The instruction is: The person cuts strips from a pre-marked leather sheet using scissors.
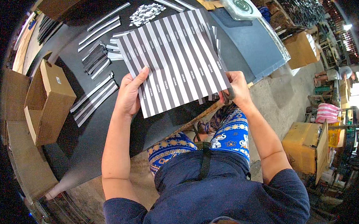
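A sheet of paper (174, 64) with black and white stripes, printed with small repeated words, is held up over the dark table. My left hand (132, 92) is closed on its lower left edge, thumb on top. At the lower right corner my right hand (237, 89) is closed around the dark looped handle of what look like scissors (228, 96); their blades are hidden. Beyond the sheet lie a pile of small cut pieces (147, 13) and bundles of strips (95, 59). More long strips (96, 100) rest left of my left hand.
An open cardboard box (52, 100) stands at the table's left. A dark blue board (248, 42) and a plastic tub with a green coil (241, 6) are at the far right. Cartons (303, 147) stand on the floor to the right; a person is in the background.
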The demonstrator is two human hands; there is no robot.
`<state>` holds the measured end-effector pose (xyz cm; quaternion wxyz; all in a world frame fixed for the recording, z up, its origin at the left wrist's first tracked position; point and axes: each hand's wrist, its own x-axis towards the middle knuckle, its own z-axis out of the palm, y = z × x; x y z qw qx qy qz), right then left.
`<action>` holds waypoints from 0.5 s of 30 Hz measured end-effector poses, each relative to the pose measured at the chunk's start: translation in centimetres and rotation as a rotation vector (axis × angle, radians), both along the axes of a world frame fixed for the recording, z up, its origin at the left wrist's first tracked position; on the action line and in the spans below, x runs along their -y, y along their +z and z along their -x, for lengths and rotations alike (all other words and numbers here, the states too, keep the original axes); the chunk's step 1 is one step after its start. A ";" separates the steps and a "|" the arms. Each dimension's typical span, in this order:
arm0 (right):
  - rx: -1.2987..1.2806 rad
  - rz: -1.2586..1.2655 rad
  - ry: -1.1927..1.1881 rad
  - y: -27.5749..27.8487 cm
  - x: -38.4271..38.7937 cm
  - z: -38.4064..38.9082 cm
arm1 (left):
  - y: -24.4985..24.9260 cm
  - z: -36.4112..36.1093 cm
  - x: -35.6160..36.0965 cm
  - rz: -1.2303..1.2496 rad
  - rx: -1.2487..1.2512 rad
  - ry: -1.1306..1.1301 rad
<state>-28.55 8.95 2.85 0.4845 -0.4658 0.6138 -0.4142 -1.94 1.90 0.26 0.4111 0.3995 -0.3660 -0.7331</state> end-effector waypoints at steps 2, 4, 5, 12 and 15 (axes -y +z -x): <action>0.006 -0.006 -0.003 0.0 0.0 0.0 | 0.0 0.0 0.0 0.004 -0.001 0.001; -0.003 0.001 0.002 -0.2 0.0 0.1 | 0.0 0.0 0.1 0.000 -0.030 -0.002; -0.013 0.007 0.007 -0.2 0.1 0.2 | -0.1 0.0 0.1 0.000 -0.030 -0.001; -0.041 0.026 0.001 -0.3 0.1 0.2 | -0.2 0.1 0.2 0.003 -0.088 0.012; -0.038 0.015 0.004 -0.6 0.1 0.5 | -0.1 0.1 0.1 0.000 -0.088 0.015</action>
